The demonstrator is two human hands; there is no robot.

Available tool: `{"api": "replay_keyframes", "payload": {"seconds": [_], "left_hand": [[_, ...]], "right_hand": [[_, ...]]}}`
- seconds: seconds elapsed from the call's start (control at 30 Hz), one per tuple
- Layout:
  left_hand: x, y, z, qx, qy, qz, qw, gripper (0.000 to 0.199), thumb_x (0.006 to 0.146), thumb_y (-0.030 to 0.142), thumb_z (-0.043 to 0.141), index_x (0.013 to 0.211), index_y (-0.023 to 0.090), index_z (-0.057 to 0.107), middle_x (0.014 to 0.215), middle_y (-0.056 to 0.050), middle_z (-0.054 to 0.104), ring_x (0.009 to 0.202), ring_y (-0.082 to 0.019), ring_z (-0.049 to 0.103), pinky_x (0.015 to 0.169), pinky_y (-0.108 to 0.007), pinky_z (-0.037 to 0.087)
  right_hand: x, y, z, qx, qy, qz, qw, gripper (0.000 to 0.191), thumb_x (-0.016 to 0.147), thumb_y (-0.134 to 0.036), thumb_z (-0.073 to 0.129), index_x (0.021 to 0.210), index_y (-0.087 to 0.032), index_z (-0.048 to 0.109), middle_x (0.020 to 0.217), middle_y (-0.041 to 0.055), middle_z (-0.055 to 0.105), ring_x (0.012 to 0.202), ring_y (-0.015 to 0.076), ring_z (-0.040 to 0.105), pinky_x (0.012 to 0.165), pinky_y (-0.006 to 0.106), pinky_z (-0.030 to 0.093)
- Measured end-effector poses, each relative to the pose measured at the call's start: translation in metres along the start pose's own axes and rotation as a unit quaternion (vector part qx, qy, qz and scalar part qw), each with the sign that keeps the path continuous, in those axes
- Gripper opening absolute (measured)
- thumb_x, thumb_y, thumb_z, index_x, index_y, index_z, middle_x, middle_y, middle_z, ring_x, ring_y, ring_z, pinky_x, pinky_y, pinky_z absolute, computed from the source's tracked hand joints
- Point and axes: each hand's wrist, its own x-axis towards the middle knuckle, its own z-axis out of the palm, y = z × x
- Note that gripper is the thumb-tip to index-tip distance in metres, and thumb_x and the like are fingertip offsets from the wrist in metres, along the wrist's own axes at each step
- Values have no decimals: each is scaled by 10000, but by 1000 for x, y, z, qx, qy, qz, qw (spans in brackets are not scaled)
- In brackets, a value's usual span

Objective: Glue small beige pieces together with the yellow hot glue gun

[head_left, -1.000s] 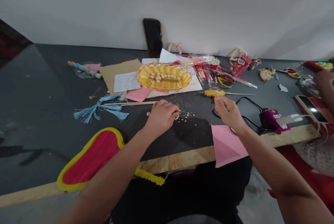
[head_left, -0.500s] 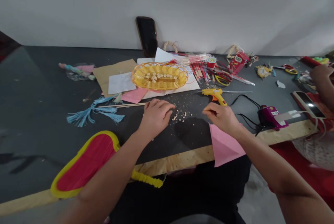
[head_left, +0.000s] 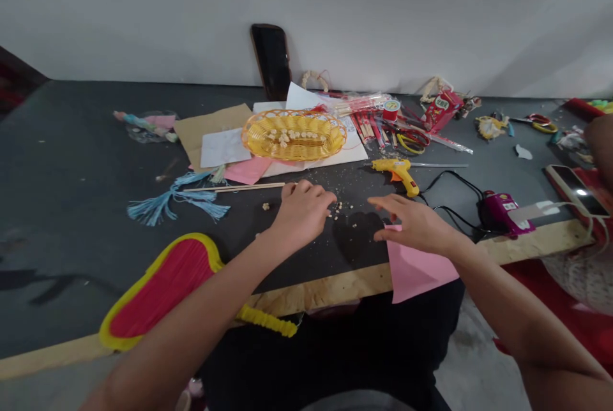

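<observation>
My left hand (head_left: 305, 210) is low over the dark tabletop, its fingers bent and drawn together beside some small beige bits (head_left: 339, 207). Its fingertips are partly hidden, so whatever they pinch does not show. To the right, my right hand (head_left: 414, 223) has its thumb and fingers apart with nothing between them. It hovers just over a pink sheet (head_left: 416, 270) at the table's edge. A little beige cluster (head_left: 265, 206) lies left of my left hand. Beyond both hands stands a yellow woven basket (head_left: 294, 152) with several similar clusters inside.
Past my right hand lies a yellow glue gun (head_left: 397, 171), its black cable running to a purple power block (head_left: 505, 213). Thin sticks (head_left: 239, 188), a blue tassel (head_left: 165, 203) and a red-and-yellow fan (head_left: 165, 290) are on the left. Another person's arm (head_left: 601, 149) shows at far right.
My left hand has moved right, over part of the beige bits, uncovering a small cluster behind it. My right hand's fingers have gone from pinched to spread.
</observation>
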Motion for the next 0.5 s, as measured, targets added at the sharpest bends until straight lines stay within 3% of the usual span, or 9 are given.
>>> {"api": "replay_keyframes", "payload": {"seconds": [0.17,0.37,0.5], "left_hand": [[18,16,0,2,-23,15,1000,212,854,137,537,982,218,685,963,-97,698,982,-296,511,826,-450,292],[35,29,16,18,-13,50,999,118,845,145,571,823,183,680,878,-123,702,922,-298,520,798,-467,289],[37,24,9,-11,19,42,999,161,865,172,553,757,196,670,815,-101,701,913,-290,542,814,-468,301]], "right_hand": [[4,17,-12,-39,81,61,994,329,920,-356,549,1211,-212,599,1139,83,660,780,177,640,736,314,483],[-2,48,-12,-100,110,127,981,275,915,-326,536,1145,-195,614,1140,89,659,825,202,659,746,319,481],[9,53,-12,-130,141,187,964,286,919,-377,538,1117,-177,589,1077,111,668,915,246,650,745,320,466]]}}
